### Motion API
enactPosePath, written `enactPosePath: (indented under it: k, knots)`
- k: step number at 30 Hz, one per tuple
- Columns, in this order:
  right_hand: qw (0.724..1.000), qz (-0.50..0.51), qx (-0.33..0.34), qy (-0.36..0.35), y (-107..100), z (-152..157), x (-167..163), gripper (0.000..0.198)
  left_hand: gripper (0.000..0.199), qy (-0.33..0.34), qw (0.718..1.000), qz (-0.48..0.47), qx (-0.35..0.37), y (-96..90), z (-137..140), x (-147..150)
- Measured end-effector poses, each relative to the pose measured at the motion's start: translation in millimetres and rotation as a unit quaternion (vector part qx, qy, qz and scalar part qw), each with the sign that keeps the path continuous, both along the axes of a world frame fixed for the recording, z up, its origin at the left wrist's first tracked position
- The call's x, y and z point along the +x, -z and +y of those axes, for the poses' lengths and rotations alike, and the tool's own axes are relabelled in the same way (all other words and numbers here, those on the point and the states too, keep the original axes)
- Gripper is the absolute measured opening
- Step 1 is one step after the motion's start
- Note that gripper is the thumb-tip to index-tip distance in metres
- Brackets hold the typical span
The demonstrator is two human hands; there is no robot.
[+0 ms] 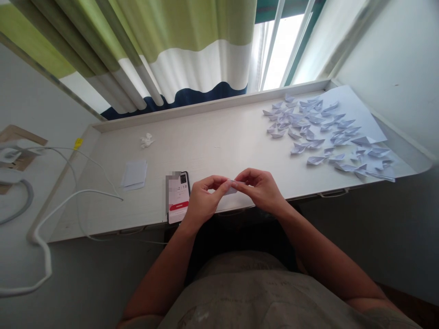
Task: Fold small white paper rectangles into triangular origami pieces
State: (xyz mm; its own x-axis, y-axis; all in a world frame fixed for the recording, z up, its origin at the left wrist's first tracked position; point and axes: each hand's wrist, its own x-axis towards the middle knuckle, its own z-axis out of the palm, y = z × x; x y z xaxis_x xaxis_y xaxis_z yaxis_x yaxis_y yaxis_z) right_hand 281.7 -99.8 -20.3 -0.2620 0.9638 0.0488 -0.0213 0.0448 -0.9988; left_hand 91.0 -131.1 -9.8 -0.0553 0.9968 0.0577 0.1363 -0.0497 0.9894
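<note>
Just over the desk's front edge, a small piece of folded white paper is pinched between both hands. My left hand grips its left side with thumb and fingers. My right hand grips the other side, the two thumbs nearly meeting on the paper. Most of the fold is hidden behind the fingers. To the left of my left hand lies a phone with a lit screen, partly blurred out. Many folded paper boats cover the right part of the desk.
The white desk has a raised rim at the back. A stack of white paper and a crumpled tissue lie at left. Larger white sheets rest at far right. A white cable crosses the left edge; curtains hang behind.
</note>
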Motion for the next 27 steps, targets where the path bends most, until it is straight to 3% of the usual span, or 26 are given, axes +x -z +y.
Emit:
enactPosePath:
  k: [8,27]
  knots:
    - [0.998,0.050,-0.037,-0.030,-1.5,-6.7,-2.5,0.049,0.026,0.047,0.995,-0.061,-0.070,-6.4,9.0,-7.0]
    - [0.992,0.106,-0.070,-0.019,1.2,-8.6,-0.6,0.046,0.022,0.068,0.996,-0.029,-0.055,-6.3,3.7,-5.8]
